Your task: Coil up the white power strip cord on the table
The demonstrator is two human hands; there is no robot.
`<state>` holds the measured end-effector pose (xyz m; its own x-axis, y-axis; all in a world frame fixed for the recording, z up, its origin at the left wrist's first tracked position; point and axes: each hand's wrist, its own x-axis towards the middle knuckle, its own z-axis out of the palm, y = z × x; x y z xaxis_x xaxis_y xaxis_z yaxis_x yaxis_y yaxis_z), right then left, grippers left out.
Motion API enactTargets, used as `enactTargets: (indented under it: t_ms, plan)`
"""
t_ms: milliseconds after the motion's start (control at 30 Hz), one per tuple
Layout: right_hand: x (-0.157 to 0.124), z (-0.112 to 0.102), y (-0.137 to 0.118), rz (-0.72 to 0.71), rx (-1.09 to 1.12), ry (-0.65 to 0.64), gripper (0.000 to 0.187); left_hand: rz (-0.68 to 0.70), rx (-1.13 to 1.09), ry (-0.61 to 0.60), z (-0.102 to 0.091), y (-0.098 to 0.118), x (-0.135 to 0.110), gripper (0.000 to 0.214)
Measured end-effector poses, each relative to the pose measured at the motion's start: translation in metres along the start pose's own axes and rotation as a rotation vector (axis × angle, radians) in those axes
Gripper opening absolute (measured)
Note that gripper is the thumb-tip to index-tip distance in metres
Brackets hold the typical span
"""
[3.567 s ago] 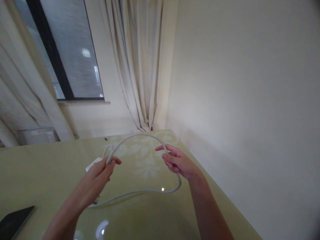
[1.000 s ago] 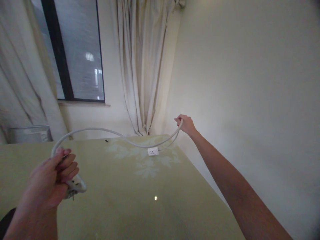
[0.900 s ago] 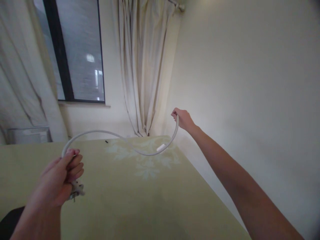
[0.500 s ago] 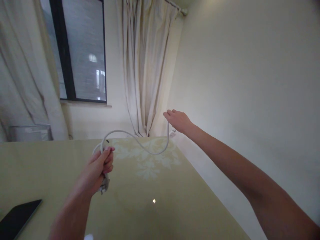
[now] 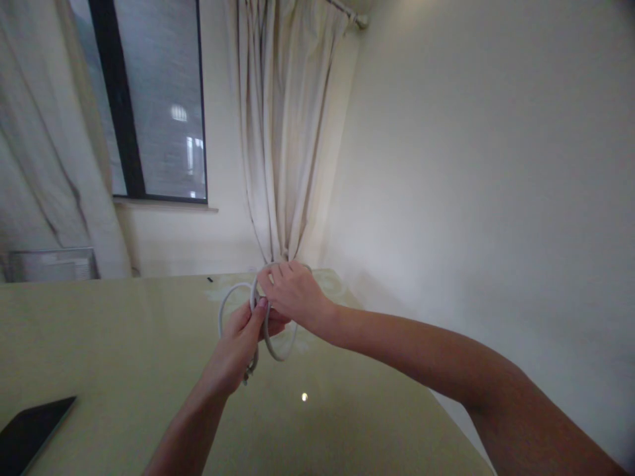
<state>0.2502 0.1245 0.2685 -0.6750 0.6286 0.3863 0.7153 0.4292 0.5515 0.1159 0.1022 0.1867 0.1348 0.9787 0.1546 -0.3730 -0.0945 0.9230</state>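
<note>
A white cable (image 5: 221, 311) hangs in loose loops from both hands, above the table. My left hand (image 5: 243, 340) is closed on the gathered loops, its thumb pressed over them. Against it, on the upper right, my right hand (image 5: 296, 291) pinches the same cable with curled fingers. One loop dips below the right hand. A greyish end piece, perhaps a plug, dangles under my left hand; its exact form is too small to make out.
The pale green glossy table (image 5: 124, 344) spreads below. A dark flat device (image 5: 34, 430) lies at its left front, and a small black item (image 5: 210, 279) near the far edge. Beyond are curtains (image 5: 285, 132), a window (image 5: 159, 99) and, on the right, a wall (image 5: 471, 165).
My right hand has come left and down to meet my left hand, bringing its stretch of cable along. The left hand has shifted right. The stretched cable is now bunched into loops.
</note>
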Motion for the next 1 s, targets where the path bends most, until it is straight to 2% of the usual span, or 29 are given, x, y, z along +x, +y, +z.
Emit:
enactTargets:
  t_ms: [67, 133, 200, 267, 433, 533, 600, 700, 767, 867, 1000]
  plan:
    - [0.005, 0.0, 0.0, -0.017, 0.023, 0.015, 0.03, -0.025, -0.089, 0.004, -0.001, 0.004, -0.002, 0.048]
    - [0.007, -0.001, 0.01, -0.001, 0.044, 0.033, 0.031, -0.074, -0.194, -0.022, -0.006, 0.013, -0.004, 0.047]
    - [0.004, 0.001, 0.028, 0.113, 0.097, 0.029, 0.027, -0.118, -0.263, -0.055, -0.015, 0.025, -0.006, 0.044]
    - [-0.003, 0.01, 0.047, 0.289, 0.19, -0.013, 0.024, -0.128, -0.31, -0.05, -0.027, 0.037, -0.008, 0.037]
    - [-0.042, 0.051, 0.088, 0.645, 0.463, -0.171, 0.021, -0.043, -0.415, 0.163, -0.069, 0.062, -0.003, 0.019]
    - [-0.068, 0.069, 0.107, 0.699, 0.562, -0.218, 0.024, 0.002, -0.385, 0.233, -0.091, 0.067, 0.002, 0.02]
    - [-0.079, 0.075, 0.115, 0.713, 0.581, -0.26, 0.031, -0.014, -0.33, 0.237, -0.096, 0.065, 0.005, 0.023]
    - [-0.084, 0.077, 0.113, 0.764, 0.587, -0.371, 0.049, -0.042, -0.271, 0.215, -0.084, 0.055, 0.01, 0.035]
    - [-0.083, 0.077, 0.101, 0.769, 0.559, -0.418, 0.047, -0.064, -0.234, 0.177, -0.068, 0.043, 0.014, 0.048]
    - [-0.076, 0.079, 0.071, 0.723, 0.515, -0.427, 0.038, -0.095, -0.202, 0.108, -0.042, 0.022, 0.018, 0.052]
    - [-0.068, 0.091, 0.021, 0.602, 0.637, -0.438, 0.052, -0.168, -0.36, -0.025, -0.021, 0.003, 0.019, 0.043]
